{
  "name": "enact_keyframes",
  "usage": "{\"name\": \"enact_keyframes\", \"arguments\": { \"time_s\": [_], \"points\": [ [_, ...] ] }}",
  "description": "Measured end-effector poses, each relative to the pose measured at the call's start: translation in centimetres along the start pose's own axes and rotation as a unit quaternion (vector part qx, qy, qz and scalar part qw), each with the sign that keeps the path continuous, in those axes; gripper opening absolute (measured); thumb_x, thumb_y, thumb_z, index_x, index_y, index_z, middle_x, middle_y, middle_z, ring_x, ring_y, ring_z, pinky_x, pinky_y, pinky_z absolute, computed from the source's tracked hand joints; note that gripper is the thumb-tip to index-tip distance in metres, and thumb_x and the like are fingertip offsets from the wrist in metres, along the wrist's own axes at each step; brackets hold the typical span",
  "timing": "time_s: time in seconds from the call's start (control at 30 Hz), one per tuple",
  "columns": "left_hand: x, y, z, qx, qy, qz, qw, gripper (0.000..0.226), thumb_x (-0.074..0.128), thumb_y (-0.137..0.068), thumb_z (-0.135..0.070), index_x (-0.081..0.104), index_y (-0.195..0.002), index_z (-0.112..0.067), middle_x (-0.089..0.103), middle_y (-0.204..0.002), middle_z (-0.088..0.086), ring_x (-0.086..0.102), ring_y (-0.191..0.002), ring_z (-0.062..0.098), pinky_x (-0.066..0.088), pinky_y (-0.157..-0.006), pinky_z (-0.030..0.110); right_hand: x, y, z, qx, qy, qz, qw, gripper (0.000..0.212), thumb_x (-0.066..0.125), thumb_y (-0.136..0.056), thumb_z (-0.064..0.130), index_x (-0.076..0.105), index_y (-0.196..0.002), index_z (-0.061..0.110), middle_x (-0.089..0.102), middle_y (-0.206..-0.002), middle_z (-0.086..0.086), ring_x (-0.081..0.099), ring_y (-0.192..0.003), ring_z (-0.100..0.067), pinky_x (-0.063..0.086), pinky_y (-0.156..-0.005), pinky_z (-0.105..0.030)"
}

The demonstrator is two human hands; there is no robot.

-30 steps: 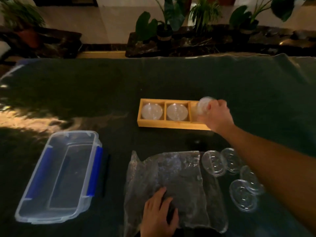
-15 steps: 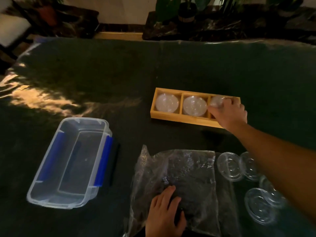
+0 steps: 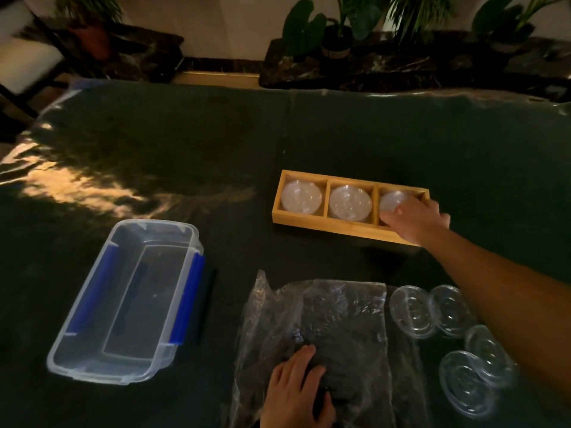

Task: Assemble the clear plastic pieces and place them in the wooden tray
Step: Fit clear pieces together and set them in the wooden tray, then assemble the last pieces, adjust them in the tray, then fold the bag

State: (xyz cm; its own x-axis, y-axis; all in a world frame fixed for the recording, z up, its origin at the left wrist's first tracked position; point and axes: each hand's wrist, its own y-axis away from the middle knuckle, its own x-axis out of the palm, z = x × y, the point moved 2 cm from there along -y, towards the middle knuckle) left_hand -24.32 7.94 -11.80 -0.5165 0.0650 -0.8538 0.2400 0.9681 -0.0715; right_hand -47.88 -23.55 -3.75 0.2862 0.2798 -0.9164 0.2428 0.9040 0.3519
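A wooden tray (image 3: 324, 225) with three compartments lies mid-table. Its left compartment holds a clear round piece (image 3: 301, 196) and its middle one another (image 3: 349, 202). My right hand (image 3: 414, 219) reaches into the right compartment, fingers resting on a third clear assembled piece (image 3: 391, 200) that sits down in it. Several loose clear plastic discs (image 3: 412, 310) lie near the table's front right, partly under my right forearm. My left hand (image 3: 296, 393) lies flat, fingers apart, on a crinkled clear plastic bag (image 3: 340, 319) at the front edge.
A clear plastic storage box (image 3: 129, 301) with blue clips sits front left, a thin dark strip (image 3: 205, 307) beside it. Dark green cloth covers the table. Potted plants (image 3: 336, 32) line the far side.
My right hand carried the clear piece down from above the tray's right end into the right compartment. The view shifted, moving the tray rightward in frame. My left hand stayed on the bag.
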Motion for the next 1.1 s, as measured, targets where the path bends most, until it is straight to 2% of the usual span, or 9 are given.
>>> {"name": "enact_keyframes", "arguments": {
  "time_s": [0.1, 0.17, 0.3, 0.4, 0.6, 0.77, 0.93, 1.03, 1.1],
  "points": [
    [-0.2, -0.1, -0.1, 0.010, -0.004, 0.015, 1.000, 0.036, 0.072, -0.060, -0.046, 0.078, -0.091, -0.028, 0.069, -0.126, 0.000, 0.070, -0.107, 0.017, 0.053, -0.088, 0.026, -1.5, 1.4, -0.2, -0.048, 0.114, 0.007, 0.992, 0.076, 0.060, -0.076, 0.065, 0.045, -0.138, 0.024, 0.034, -0.147, -0.011, 0.028, -0.134, -0.038, 0.029, -0.106, -0.057],
    [-0.4, 0.0, -0.1, 0.002, -0.001, 0.019, 1.000, 0.036, 0.072, -0.059, -0.046, 0.077, -0.090, -0.028, 0.070, -0.126, 0.000, 0.070, -0.107, 0.017, 0.054, -0.087, 0.027, -1.8, 3.5, -0.6, -0.110, 0.171, -0.005, 0.979, 0.056, 0.059, -0.079, 0.060, 0.055, -0.129, 0.033, 0.026, -0.152, -0.009, 0.024, -0.136, -0.038, 0.029, -0.107, -0.058],
    [-0.6, 0.0, -0.2, -0.017, -0.005, 0.031, 0.999, 0.038, 0.073, -0.058, -0.044, 0.078, -0.090, -0.025, 0.070, -0.125, 0.003, 0.071, -0.105, 0.020, 0.052, -0.087, 0.031, 0.0, 9.5, -2.2, -0.195, 0.081, -0.081, 0.974, 0.031, 0.061, -0.085, 0.048, 0.065, -0.110, 0.031, 0.052, -0.132, -0.002, 0.044, -0.124, -0.025, 0.042, -0.101, -0.046],
    [-1.0, -0.1, -0.4, -0.031, -0.001, 0.051, 0.998, 0.038, 0.070, -0.058, -0.044, 0.078, -0.088, -0.023, 0.072, -0.120, 0.005, 0.071, -0.103, 0.021, 0.047, -0.087, 0.029, 3.3, 13.7, -4.2, -0.188, 0.051, -0.032, 0.980, 0.037, 0.051, -0.088, 0.058, 0.063, -0.108, 0.031, 0.059, -0.120, 0.003, 0.049, -0.116, -0.016, 0.045, -0.098, -0.038],
    [-1.8, -0.6, -1.5, -0.032, -0.055, 0.049, 0.997, 0.039, 0.059, -0.059, -0.045, 0.081, -0.082, -0.022, 0.078, -0.104, 0.007, 0.075, -0.093, 0.027, 0.045, -0.082, 0.031, 8.1, 18.4, -7.6, -0.145, 0.089, 0.077, 0.982, 0.071, 0.057, -0.086, 0.058, 0.033, -0.147, 0.030, 0.030, -0.159, -0.001, 0.028, -0.144, -0.025, 0.029, -0.114, -0.049],
    [-2.7, -0.7, -2.5, -0.029, -0.101, 0.122, 0.987, 0.045, 0.053, -0.059, -0.053, 0.080, -0.079, -0.023, 0.078, -0.093, 0.007, 0.077, -0.083, 0.023, 0.061, -0.067, 0.035, 7.4, 18.3, -8.7, -0.105, 0.041, 0.051, 0.992, 0.033, 0.051, -0.096, 0.023, 0.051, -0.129, 0.024, 0.060, -0.131, -0.004, 0.062, -0.108, -0.016, 0.053, -0.095, -0.037],
    [-3.4, -1.3, -4.0, -0.033, -0.146, 0.139, 0.979, 0.049, 0.076, -0.048, -0.055, 0.082, -0.083, -0.022, 0.078, -0.091, 0.004, 0.077, -0.079, 0.018, 0.061, -0.060, 0.025, 7.6, 18.6, -9.8, -0.129, 0.041, 0.037, 0.990, 0.035, 0.057, -0.093, 0.019, 0.055, -0.128, 0.025, 0.057, -0.134, -0.001, 0.060, -0.113, -0.014, 0.049, -0.100, -0.034],
    [-4.0, -1.9, -4.9, -0.044, -0.164, 0.167, 0.971, 0.044, 0.053, -0.073, -0.045, 0.079, -0.100, -0.022, 0.074, -0.108, 0.000, 0.073, -0.095, 0.013, 0.059, -0.073, 0.023, 7.7, 18.8, -10.3, -0.138, 0.069, 0.016, 0.988, 0.028, 0.055, -0.095, 0.021, 0.057, -0.123, 0.024, 0.060, -0.130, -0.001, 0.061, -0.110, -0.013, 0.050, -0.097, -0.032],
    [-4.4, -2.1, -5.7, -0.044, -0.186, 0.172, 0.966, 0.042, 0.047, -0.068, -0.045, 0.083, -0.083, -0.027, 0.078, -0.092, -0.006, 0.074, -0.084, 0.008, 0.058, -0.066, 0.019, 7.5, 18.9, -10.4, -0.146, 0.091, 0.005, 0.985, 0.029, 0.055, -0.095, 0.022, 0.056, -0.124, 0.022, 0.058, -0.132, -0.002, 0.059, -0.113, -0.013, 0.049, -0.097, -0.031]
  ]
}}
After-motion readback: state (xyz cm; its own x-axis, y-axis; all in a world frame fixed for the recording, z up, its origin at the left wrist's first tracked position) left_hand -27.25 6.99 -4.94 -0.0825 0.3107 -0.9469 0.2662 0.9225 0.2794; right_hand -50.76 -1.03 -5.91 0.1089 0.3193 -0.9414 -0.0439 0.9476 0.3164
